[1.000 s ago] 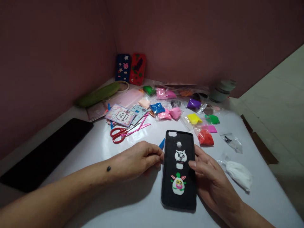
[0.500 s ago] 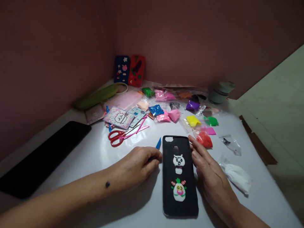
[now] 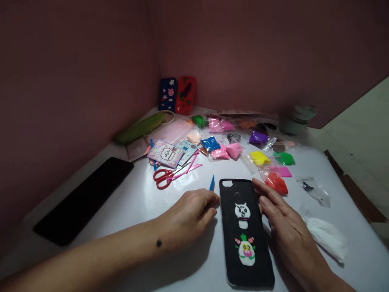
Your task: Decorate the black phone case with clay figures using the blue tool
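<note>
A black phone case (image 3: pixel 251 221) lies before me with its back up. It bears a white cat-like face with a small white body and, lower down, a white figure with green, pink, yellow and striped parts. My left hand (image 3: pixel 194 213) is at the case's left edge, fingers bent towards the thumb; what they hold, if anything, is hidden. A blue pointed tool (image 3: pixel 212 183) shows just beyond its knuckles, its lower part out of sight. My right hand (image 3: pixel 288 223) lies along the right edge, fingers stretched out and touching the case near its top corner.
Red-handled scissors (image 3: pixel 162 178) and pink plastic tools (image 3: pixel 190 168) lie beyond my left hand, near patterned cards (image 3: pixel 166 154). Several clay packets, including a red one (image 3: pixel 276 183), spread across the back. A white packet (image 3: pixel 328 239) sits right; a black slab (image 3: pixel 85 198) lies left.
The whole scene has shifted right and slightly down in the view. Both hands keep nearly the same place beside the case.
</note>
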Tool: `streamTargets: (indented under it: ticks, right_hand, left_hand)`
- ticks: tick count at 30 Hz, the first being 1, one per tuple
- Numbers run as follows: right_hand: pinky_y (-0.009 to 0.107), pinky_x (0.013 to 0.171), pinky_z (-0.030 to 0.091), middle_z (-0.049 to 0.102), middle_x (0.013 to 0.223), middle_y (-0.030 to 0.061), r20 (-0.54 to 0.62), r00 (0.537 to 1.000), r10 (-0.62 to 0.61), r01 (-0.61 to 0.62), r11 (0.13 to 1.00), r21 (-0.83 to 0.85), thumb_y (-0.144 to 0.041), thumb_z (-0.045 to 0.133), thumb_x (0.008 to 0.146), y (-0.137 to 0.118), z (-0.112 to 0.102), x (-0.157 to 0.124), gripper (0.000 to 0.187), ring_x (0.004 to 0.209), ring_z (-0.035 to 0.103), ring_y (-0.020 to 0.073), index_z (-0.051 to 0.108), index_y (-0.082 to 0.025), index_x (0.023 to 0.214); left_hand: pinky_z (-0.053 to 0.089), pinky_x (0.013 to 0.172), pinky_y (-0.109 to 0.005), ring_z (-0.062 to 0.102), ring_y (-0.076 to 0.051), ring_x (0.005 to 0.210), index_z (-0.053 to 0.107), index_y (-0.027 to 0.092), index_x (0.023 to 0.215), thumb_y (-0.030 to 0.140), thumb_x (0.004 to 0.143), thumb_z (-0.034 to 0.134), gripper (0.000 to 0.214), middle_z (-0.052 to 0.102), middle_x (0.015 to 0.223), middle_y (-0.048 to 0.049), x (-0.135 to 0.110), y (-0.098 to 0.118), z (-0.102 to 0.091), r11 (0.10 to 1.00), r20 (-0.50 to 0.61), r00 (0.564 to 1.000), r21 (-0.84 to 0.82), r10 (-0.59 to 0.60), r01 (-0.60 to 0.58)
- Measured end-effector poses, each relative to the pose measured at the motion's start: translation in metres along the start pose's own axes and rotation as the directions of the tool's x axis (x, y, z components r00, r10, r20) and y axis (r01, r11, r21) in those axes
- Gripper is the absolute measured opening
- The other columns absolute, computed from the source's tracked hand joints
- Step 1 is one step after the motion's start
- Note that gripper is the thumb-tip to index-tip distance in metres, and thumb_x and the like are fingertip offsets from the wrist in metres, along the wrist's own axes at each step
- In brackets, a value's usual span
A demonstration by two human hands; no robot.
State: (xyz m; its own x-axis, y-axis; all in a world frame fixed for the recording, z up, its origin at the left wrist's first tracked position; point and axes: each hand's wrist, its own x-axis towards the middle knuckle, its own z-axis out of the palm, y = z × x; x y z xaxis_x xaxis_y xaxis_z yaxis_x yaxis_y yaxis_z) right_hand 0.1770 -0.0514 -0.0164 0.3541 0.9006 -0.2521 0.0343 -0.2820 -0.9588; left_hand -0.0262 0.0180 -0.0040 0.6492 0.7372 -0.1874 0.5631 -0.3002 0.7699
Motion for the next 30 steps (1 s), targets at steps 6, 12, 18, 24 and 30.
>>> streamTargets:
  ticks: [6,12,18,24,30]
  right_hand:
    - [0.041,0.091,0.051,0.067,0.121,0.0077,0.097,0.99,0.107,-0.133,0.932,0.337,-0.034,0.072,0.077,0.009,-0.002,0.005,0.055,0.108,0.063,0.0284,0.056,-0.03,0.13]
    - [0.041,0.093,0.051,0.071,0.116,0.0083,0.231,0.955,0.184,-0.279,0.823,0.495,-0.028,0.075,0.071,0.008,0.0,0.009,0.035,0.113,0.061,0.0313,0.07,-0.025,0.105]
    - [0.048,0.082,0.055,0.071,0.115,0.0066,0.41,0.902,0.139,-0.35,0.791,0.502,-0.022,0.07,0.071,0.004,0.002,0.0,0.036,0.099,0.067,0.0332,0.07,-0.03,0.106]
    - [0.043,0.088,0.05,0.067,0.122,0.0121,0.511,0.854,0.098,-0.403,0.746,0.53,-0.013,0.061,0.074,0.002,0.004,0.004,0.047,0.105,0.064,0.0309,0.065,-0.022,0.12]
    - [0.038,0.09,0.047,0.071,0.113,0.0103,0.552,0.832,0.059,-0.422,0.713,0.56,-0.009,0.058,0.073,-0.001,0.002,0.007,0.044,0.099,0.066,0.0248,0.067,-0.019,0.115]
  left_hand:
    - [0.042,0.073,-0.031,0.057,-0.02,0.08,0.062,0.014,0.099,0.016,0.085,0.041,0.024,0.065,0.091,-0.0078,0.0,-0.003,0.003,0.999,-0.009,0.999,0.034,0.04,-0.04]
    - [0.042,0.07,-0.03,0.056,-0.019,0.08,0.062,0.016,0.097,0.017,0.085,0.042,0.023,0.064,0.089,-0.0067,-0.003,-0.004,0.004,0.998,-0.016,0.999,0.044,0.048,-0.047]
    - [0.043,0.069,-0.029,0.057,-0.019,0.077,0.061,0.015,0.099,0.015,0.085,0.042,0.023,0.064,0.088,-0.0069,-0.005,-0.002,0.005,0.998,-0.029,0.997,0.004,0.068,-0.067]
    - [0.044,0.072,-0.031,0.059,-0.02,0.08,0.064,0.016,0.096,0.017,0.088,0.043,0.023,0.066,0.089,-0.0075,-0.002,-0.005,0.006,0.994,-0.054,0.994,-0.054,0.093,-0.096]
    - [0.044,0.054,-0.025,0.056,-0.012,0.052,0.048,0.02,0.11,0.024,0.093,0.039,0.02,0.063,0.072,-0.0002,0.004,-0.014,0.001,0.966,-0.145,0.989,-0.257,-0.015,-0.023]
